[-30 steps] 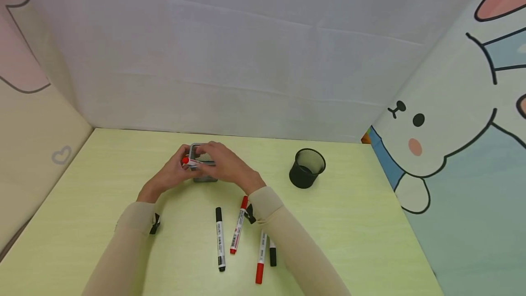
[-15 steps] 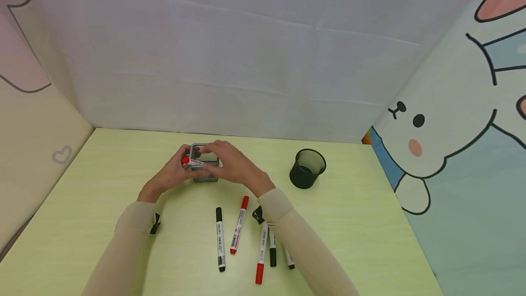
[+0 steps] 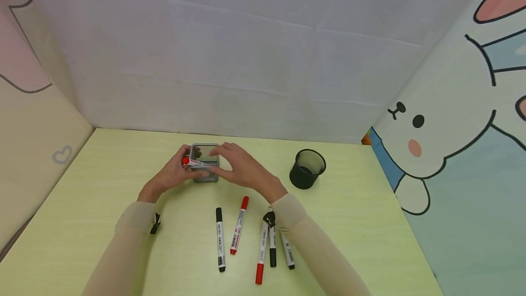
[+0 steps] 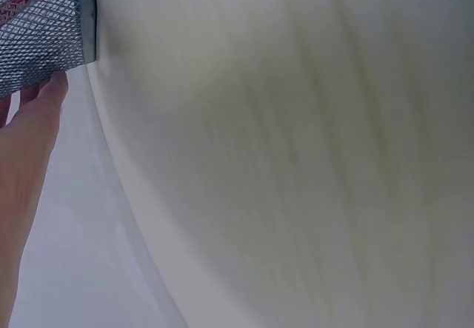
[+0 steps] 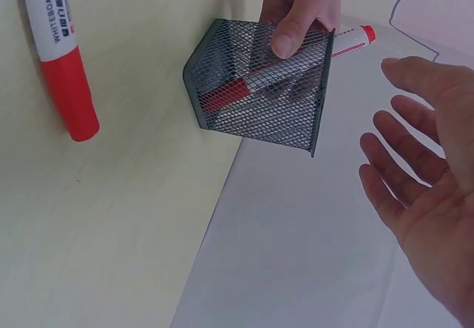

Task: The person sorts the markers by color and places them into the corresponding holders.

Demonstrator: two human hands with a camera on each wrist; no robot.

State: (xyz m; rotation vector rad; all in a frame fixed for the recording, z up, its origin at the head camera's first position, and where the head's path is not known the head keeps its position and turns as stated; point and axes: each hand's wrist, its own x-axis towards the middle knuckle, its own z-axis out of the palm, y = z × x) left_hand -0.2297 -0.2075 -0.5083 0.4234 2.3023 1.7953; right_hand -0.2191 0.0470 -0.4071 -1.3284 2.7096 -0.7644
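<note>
In the head view my left hand [image 3: 174, 170] grips a square grey mesh pen holder [image 3: 212, 178] from its left side, thumb across the front. A red-capped whiteboard marker [image 3: 197, 163] leans inside it. The right wrist view shows that marker's [image 5: 349, 41] red end sticking out past the rim and its red cap down inside the mesh. My right hand [image 3: 246, 166] is just right of the holder, fingers relaxed and spread. It is apart from the holder [image 5: 274, 132] in the right wrist view and holds nothing. Only part of the left hand [image 4: 29, 150] shows in the left wrist view.
A round black mesh cup [image 3: 306, 172] stands to the right. Nearer on the table lie a black marker [image 3: 220, 241], a red marker [image 3: 239, 225], another red marker [image 3: 261, 255], and black-capped ones [image 3: 273, 245] partly under the right forearm. Cloth walls [image 3: 230, 81] border the table.
My right hand has drawn back to the right, away from the holder and the marker in it. The left hand and holder have stayed in place.
</note>
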